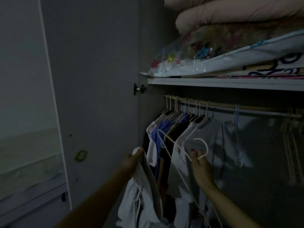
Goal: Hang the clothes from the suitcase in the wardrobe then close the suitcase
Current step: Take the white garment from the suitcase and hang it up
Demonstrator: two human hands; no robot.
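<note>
Holding hanger [185, 148] beside crowded rail [230, 107], garment [144, 191]

Left arm: reaching up from lower left, bare forearm.
Left hand [132, 160]: fingers curled, pinching pale cloth at its top.
Right hand [201, 168]: raised right of centre, fingers gripping a hanger's neck.

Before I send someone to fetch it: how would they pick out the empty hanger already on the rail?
Find the wooden rail under the wardrobe shelf. Right of the bunched hanging clothes, one pale blue hanger hangs apart. Unlike its neighbours, it carries no garment.
</note>
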